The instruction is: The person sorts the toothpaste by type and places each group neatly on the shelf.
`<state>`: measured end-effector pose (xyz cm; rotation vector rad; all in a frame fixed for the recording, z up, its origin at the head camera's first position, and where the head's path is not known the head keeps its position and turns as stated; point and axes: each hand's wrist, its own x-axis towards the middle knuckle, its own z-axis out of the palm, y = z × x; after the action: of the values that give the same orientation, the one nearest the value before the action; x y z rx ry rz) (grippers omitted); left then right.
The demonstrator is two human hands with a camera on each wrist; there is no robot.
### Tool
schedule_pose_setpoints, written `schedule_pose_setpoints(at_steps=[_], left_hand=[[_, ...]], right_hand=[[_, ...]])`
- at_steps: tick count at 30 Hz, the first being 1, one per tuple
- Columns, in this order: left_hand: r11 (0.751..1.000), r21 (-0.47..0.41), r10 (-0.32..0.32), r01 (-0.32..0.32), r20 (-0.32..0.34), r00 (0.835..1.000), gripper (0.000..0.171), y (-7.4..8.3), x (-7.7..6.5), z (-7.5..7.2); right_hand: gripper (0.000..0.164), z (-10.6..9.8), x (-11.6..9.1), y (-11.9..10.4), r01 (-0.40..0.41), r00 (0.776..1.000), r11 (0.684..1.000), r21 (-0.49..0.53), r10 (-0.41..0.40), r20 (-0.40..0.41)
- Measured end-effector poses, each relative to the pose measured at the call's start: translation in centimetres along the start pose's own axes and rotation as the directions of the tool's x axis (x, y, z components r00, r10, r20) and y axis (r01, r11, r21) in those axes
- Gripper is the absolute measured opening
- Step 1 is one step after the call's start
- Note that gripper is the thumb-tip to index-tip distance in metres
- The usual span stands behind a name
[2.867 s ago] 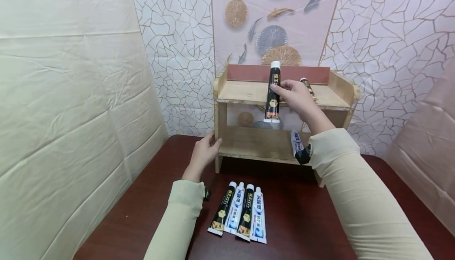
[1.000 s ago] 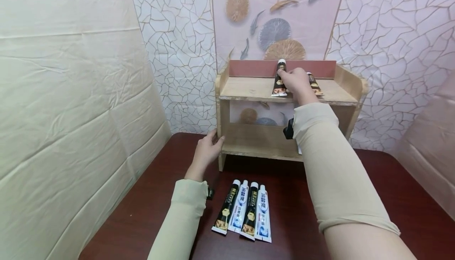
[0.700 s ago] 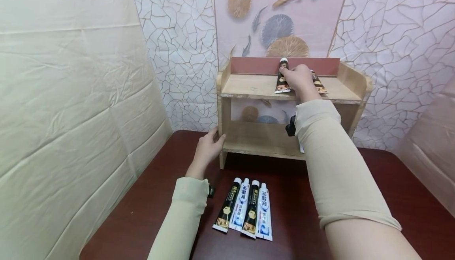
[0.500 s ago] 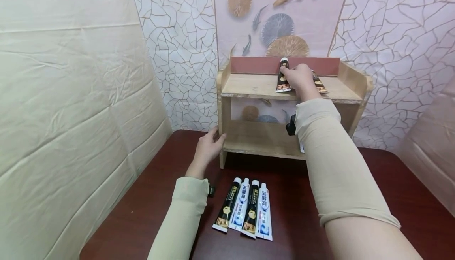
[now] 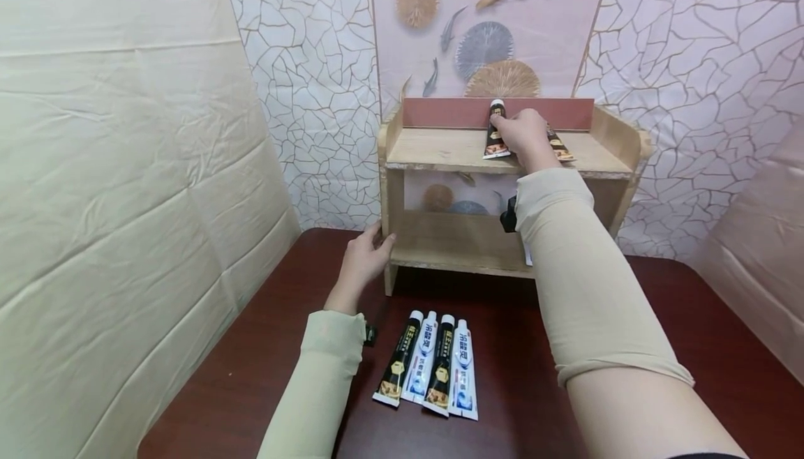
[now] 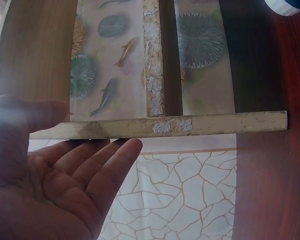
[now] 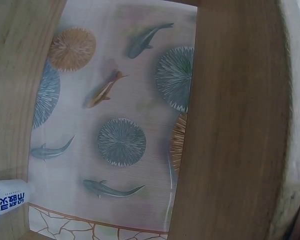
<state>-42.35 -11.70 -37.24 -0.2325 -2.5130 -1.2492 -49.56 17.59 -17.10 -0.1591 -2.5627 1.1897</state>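
Note:
My right hand [image 5: 527,131] holds a black toothpaste tube [image 5: 496,139] with a white cap on the top board of a small wooden shelf [image 5: 440,148]. The cap end points to the red back strip. Just right of that hand, a second black toothpaste tube [image 5: 559,148] lies partly hidden. Lower left, my left hand [image 5: 364,260] grips the shelf's side panel; in the left wrist view its thumb is inside and the fingers are outside the panel edge [image 6: 230,123]. In the right wrist view the right hand's hold is out of sight.
On the dark red table [image 5: 251,389], two black tubes [image 5: 396,365] and two white tubes [image 5: 463,379] lie side by side in front of the shelf. A white toothpaste tube [image 7: 9,197] is on the lower board, mostly behind the right sleeve [image 5: 578,264] in the head view.
Over the earlier frames my right hand has carried the black toothpaste tube from in front of the shelf back onto the top board. In the last half second little moves; the left hand stays.

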Motion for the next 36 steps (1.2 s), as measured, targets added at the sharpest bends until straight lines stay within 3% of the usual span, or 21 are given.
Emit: schedule_pose_setpoints(at_steps=[17,36], left_hand=[[1.000,0.000,-0.001,0.001,0.001,1.000,0.057,-0.04,-0.11,0.03],[1.000,-0.001,-0.001,0.001,-0.002,1.000,0.056,-0.03,-0.04,0.08]], right_hand=[[0.049,0.16,-0.39,0.07,0.095,0.995,0.992,-0.080,-0.097,-0.031],[0.044,0.16,-0.56,-0.02,0.089,0.995,0.989,-0.119,-0.094,-0.035]])
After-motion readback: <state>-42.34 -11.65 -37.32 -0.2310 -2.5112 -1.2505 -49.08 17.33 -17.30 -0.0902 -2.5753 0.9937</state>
